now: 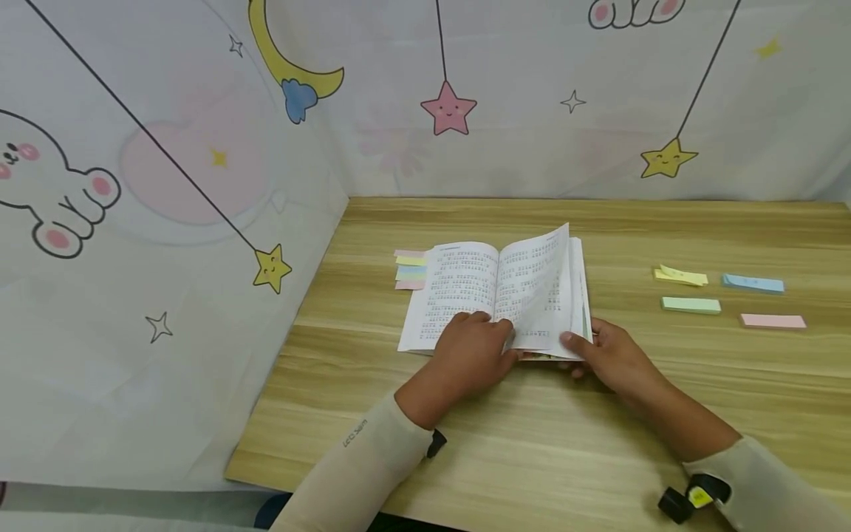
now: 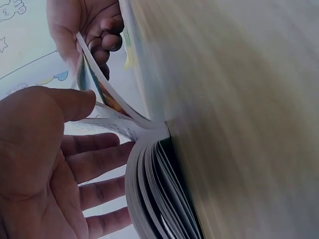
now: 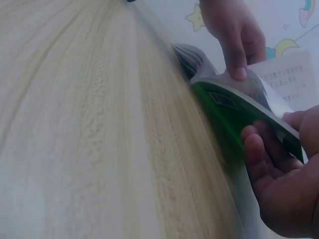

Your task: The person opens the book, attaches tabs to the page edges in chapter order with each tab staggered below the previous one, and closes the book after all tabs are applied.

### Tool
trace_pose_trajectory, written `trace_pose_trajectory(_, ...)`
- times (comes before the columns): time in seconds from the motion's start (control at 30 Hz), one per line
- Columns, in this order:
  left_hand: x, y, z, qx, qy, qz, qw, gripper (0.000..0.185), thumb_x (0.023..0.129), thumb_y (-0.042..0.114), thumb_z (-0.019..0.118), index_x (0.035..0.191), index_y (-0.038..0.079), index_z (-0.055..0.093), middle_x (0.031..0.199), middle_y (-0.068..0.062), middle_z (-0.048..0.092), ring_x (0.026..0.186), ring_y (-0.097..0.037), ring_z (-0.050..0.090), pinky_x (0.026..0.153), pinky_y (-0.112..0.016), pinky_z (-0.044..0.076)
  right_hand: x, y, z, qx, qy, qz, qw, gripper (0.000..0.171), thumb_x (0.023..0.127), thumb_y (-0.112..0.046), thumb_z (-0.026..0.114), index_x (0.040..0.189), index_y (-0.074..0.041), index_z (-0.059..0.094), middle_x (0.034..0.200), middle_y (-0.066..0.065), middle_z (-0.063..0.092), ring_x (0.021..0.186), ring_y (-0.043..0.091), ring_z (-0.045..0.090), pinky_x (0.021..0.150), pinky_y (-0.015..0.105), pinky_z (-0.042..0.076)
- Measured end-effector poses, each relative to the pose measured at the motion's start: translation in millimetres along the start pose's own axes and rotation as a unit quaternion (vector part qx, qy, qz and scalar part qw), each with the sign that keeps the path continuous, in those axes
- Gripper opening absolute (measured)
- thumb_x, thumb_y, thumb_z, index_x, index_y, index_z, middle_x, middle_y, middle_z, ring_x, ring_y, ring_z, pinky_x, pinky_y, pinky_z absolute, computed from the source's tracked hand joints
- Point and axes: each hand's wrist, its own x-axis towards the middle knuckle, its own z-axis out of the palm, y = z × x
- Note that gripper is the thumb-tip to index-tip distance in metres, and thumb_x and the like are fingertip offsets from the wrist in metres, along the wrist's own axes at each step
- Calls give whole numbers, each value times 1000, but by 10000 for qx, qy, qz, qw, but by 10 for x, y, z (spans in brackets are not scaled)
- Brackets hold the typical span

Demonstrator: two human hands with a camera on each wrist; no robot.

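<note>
An open book (image 1: 459,295) with printed pages lies on the table, several coloured index tabs (image 1: 411,272) sticking out from its left edge. Near the bottom of the spine, my left hand (image 1: 473,349) rests on the pages, its fingers fairly straight in the left wrist view. My right hand (image 1: 618,360) pinches the lower right corner, thumb on top and fingers beneath. The book's green back cover (image 3: 227,107) shows in the right wrist view, lifted at that side. One right-hand page (image 1: 538,273) stands partly raised and curved.
Right of the book lie small pads of sticky index tabs: yellow (image 1: 681,277), blue (image 1: 753,284), green (image 1: 691,305) and pink (image 1: 773,321). The wooden table (image 1: 565,458) meets a cartoon-printed cloth (image 1: 518,162) at the back and left.
</note>
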Motion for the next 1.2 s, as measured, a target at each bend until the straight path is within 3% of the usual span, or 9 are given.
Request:
trace_pose_trajectory(0.1, -9, -9, 0, -63, -69, -5, 10000, 36, 103, 50, 55, 116, 19, 67, 88, 7, 70, 116, -18, 62, 100, -39, 45, -16, 18, -29, 246, -98, -28, 9996, 41, 106, -16, 57, 135, 11, 50, 88, 17, 71, 70, 23, 66, 65, 34, 57)
trace_pose_trajectory(0.23, -5, -20, 6, -54, -85, 14, 9999, 36, 108, 44, 45, 120, 17, 66, 94, 5, 71, 119, -18, 61, 101, -40, 46, -35, 39, -58, 497, -325, -134, 9981, 41, 104, -4, 50, 140, 15, 44, 91, 21, 70, 71, 25, 66, 67, 36, 58)
trace_pose_trajectory(0.4, 7, -14, 28, -83, 11, -1, 10000, 42, 103, 58, 50, 105, 18, 63, 74, 7, 60, 99, -17, 63, 95, -39, 46, -15, 36, -55, 287, -261, -198, 9991, 43, 101, -5, 58, 138, 14, 47, 91, 19, 72, 74, 24, 68, 65, 37, 59)
trace_pose_trajectory(0.53, 13, -2, 46, 50, 113, 26, 9999, 46, 98, 64, 55, 102, 18, 64, 69, 7, 58, 90, -16, 61, 91, -38, 47, 23, 40, -21, 53, -88, -176, 9998, 42, 102, -15, 65, 132, 12, 54, 90, 14, 73, 78, 21, 70, 65, 35, 58)
trace_pose_trajectory(0.7, 21, -2, 45, 224, 378, -6, 9990, 40, 105, 39, 49, 129, 10, 63, 88, 1, 73, 103, -17, 68, 90, -37, 51, -14, 17, -43, 253, -129, 18, 9996, 41, 105, -15, 56, 134, 14, 51, 91, 17, 73, 74, 24, 69, 66, 36, 58)
trace_pose_trajectory(0.8, 24, -6, 39, 90, 365, -89, 9993, 47, 106, 37, 47, 141, 8, 56, 94, -1, 75, 106, -17, 68, 90, -37, 51, -35, 2, -72, 299, -206, 69, 9993, 42, 101, -6, 52, 138, 16, 47, 91, 18, 73, 74, 25, 69, 67, 36, 59)
trace_pose_trajectory(0.87, 24, -5, 33, 11, 271, -112, 9996, 49, 106, 46, 48, 137, 10, 58, 90, -1, 73, 103, -18, 67, 92, -38, 50, -31, 3, -78, 243, -242, 26, 9994, 42, 100, -5, 56, 136, 16, 48, 91, 18, 73, 73, 24, 69, 66, 36, 59)
trace_pose_trajectory(1.0, 25, 10, 19, 38, 132, -14, 9999, 50, 101, 62, 51, 114, 15, 65, 74, 3, 64, 92, -18, 65, 91, -38, 48, -14, 17, -62, 6, -182, -96, 9998, 40, 101, -15, 66, 127, 14, 56, 86, 16, 73, 69, 22, 67, 63, 34, 57)
trace_pose_trajectory(1.2, 25, 24, 18, 189, 206, 92, 9996, 44, 100, 60, 54, 101, 18, 65, 67, 6, 58, 88, -17, 64, 88, -37, 49, -8, -1, -29, -80, -62, -14, 9999, 45, 100, -27, 70, 126, 9, 59, 84, 15, 73, 67, 21, 67, 59, 32, 56)
